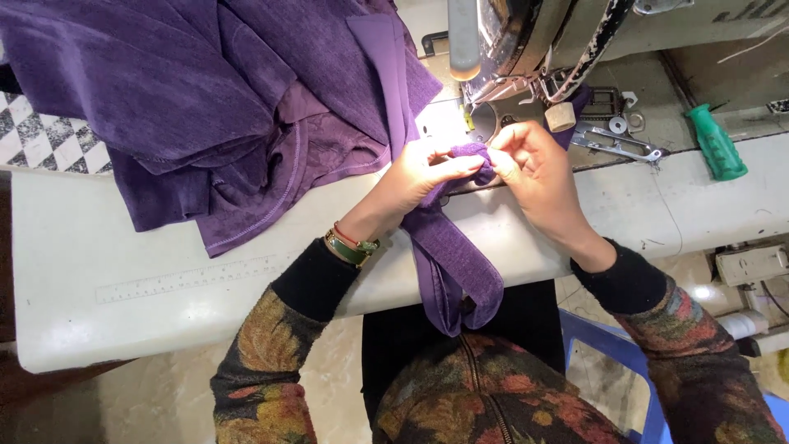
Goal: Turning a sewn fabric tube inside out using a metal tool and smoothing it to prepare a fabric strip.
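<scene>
My left hand (415, 177) and my right hand (534, 168) meet at the front of a sewing machine (542, 41). Both pinch the bunched end of a narrow purple fabric strip (448, 255). The strip runs from my fingers over the table's front edge and hangs toward my lap. A large purple garment (222, 99) is piled on the table to the left, touching the strip near the machine's needle area.
The white table (123, 247) bears a printed ruler (193, 278) along its front left. Metal snips (616, 144) and a green-handled tool (717, 144) lie to the right of the machine. A blue stool (608, 349) shows under my right arm.
</scene>
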